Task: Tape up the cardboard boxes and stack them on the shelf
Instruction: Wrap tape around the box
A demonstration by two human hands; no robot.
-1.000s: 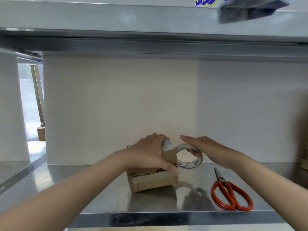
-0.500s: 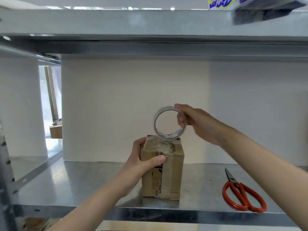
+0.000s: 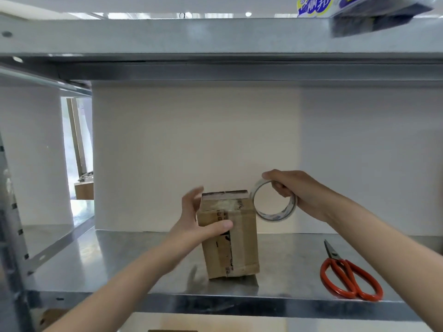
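Right, the cardboard box [image 3: 236,238] stands on end mid-way along the metal shelf [image 3: 119,259], w/ a cloudy patch of old tape just under its top rim. Your left hand [image 3: 195,226] comes in from 7 o'clock. Thumb lies flat across the front face, fingers near straight by the box's 9 o'clock edge. They're blurred, so can't tell if they touch; not a closed grip. Your right hand [image 3: 304,195], at the box's 2 o'clock, has fingers hooked thru the core of the tape roll [image 3: 275,215], a firm hold. Roll sits just beside the top corner; contact unclear. Scissors [image 3: 341,262] lie at 4 o'clock, well apart, near the front lip.

Handling, prob.: box looks small & light, tall on a narrow base, so it'll tip easy when tape drags. Edges stiff, faces give a bit, old tape slick. Clamp it across both side faces approx mid-height, not by the flaps.
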